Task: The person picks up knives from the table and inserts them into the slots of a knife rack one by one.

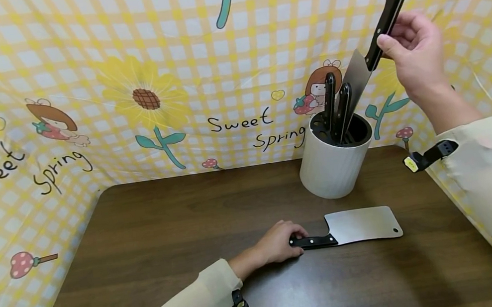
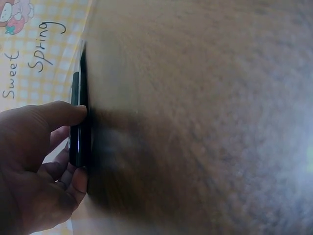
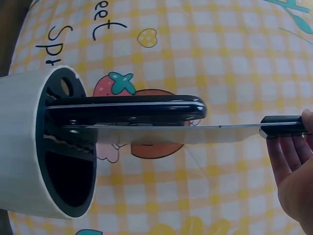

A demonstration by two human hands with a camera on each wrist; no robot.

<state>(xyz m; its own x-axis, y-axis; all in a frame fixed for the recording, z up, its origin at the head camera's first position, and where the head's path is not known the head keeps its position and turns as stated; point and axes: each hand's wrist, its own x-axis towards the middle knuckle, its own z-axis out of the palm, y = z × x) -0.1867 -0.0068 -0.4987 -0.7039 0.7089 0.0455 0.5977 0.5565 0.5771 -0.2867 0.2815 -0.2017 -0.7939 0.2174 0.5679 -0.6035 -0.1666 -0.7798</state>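
Observation:
My right hand point(image 1: 419, 50) pinches the black riveted handle of a kitchen knife point(image 1: 358, 74) above a white knife holder point(image 1: 335, 171). The blade slants down toward the holder's black slotted top; in the right wrist view its lower part runs behind two black-handled knives point(image 3: 132, 108) standing there. My left hand point(image 1: 280, 242) holds the end of a cleaver's black handle, thumb on one side and fingers on the other. That cleaver point(image 1: 363, 224) lies flat along the table, its broad blade pointing right. In the left wrist view the cleaver's handle point(image 2: 80, 142) shows edge-on between thumb and fingers.
The dark wood table point(image 1: 167, 221) carries the holder near its back edge, with the cleaver in front. A yellow checked cloth point(image 1: 220, 76) with printed flowers hangs behind and at both sides. An open slot point(image 3: 71, 178) shows in the holder's top.

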